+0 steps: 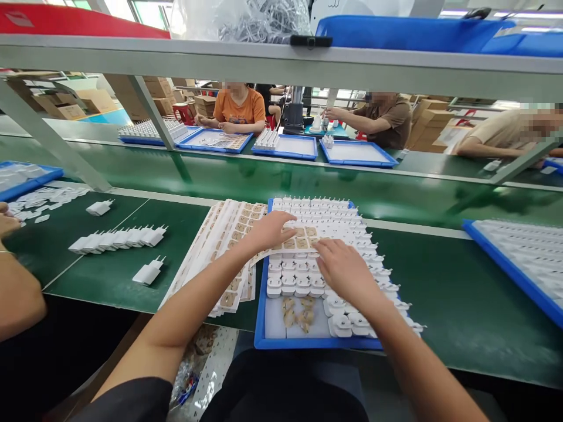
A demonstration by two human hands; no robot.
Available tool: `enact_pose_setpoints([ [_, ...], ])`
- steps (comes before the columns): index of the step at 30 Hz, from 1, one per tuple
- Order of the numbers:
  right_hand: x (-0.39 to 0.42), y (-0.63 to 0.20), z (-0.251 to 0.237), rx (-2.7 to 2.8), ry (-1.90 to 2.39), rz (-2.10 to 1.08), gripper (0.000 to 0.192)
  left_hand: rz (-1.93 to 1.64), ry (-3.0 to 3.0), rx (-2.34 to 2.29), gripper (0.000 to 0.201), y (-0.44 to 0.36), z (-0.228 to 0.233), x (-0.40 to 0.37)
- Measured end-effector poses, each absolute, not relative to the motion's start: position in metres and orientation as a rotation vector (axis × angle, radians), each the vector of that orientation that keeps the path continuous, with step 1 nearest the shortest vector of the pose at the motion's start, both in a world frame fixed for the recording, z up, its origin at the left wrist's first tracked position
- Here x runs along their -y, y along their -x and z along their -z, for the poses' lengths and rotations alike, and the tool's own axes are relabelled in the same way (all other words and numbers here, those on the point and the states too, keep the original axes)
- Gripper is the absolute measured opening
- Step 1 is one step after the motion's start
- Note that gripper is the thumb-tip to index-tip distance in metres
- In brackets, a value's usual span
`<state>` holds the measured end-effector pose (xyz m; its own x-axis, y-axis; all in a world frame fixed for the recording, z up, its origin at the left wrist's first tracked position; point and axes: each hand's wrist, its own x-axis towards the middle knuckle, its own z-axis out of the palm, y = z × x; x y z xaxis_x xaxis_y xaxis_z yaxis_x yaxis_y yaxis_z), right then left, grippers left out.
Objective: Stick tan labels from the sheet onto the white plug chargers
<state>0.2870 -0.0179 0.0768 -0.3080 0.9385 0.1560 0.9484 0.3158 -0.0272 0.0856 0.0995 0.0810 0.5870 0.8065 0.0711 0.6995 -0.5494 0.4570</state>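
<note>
A strip of brown-and-white sticker sheet lies across the plugs in front of me. My left hand grips its left part, thumb and fingers curled at the sheet. At the sheet's right end, my right hand has its fingertips closed on the edge; whether a single sticker is between them is hidden. Below both hands, rows of white charger plugs, pins up, fill much of a blue-rimmed tray. Several crumpled brown sticker pieces lie on the tray's bare front part.
More sticker sheets are fanned out left of the tray. White plugs stand in a row farther left, beside a neighbour's arm. Another blue tray is at right. A shelf beam crosses above; people work opposite.
</note>
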Motion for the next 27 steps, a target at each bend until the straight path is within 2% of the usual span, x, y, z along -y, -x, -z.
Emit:
enact_pose_setpoints([
  [6, -0.055, -0.326, -0.072, 2.426, 1.780, 0.048, 0.038, -0.203, -2.414, -1.125, 0.057, -0.129, -0.076, -0.123],
  [11, -0.067, -0.337, -0.058, 2.464, 1.595, -0.021, 0.038, -0.143, -2.281, -1.096, 0.067, -0.133, -0.072, -0.130],
  [13, -0.064, -0.342, -0.057, 2.444, 1.506, -0.020, 0.040, -0.153, -2.226, -1.086, 0.063, -0.131, -0.072, -0.134],
  [15, -0.061, -0.347, -0.059, 2.413, 1.430, 0.000, 0.040, -0.158, -2.171, -1.069, 0.051, -0.129, -0.073, -0.138],
  [19, -0.055, -0.351, -0.062, 2.377, 1.268, 0.076, 0.024, -0.100, -2.036, -0.976, 0.024, -0.125, -0.081, -0.147],
  [22, -0.048, -0.346, -0.066, 2.344, 1.176, 0.143, 0.017, -0.082, -1.935, -0.894, 0.032, -0.122, -0.088, -0.149],
  [27, -0.038, -0.337, -0.074, 2.308, 1.083, 0.195, 0.018, -0.090, -1.808, -0.799, 0.043, -0.119, -0.093, -0.144],
])
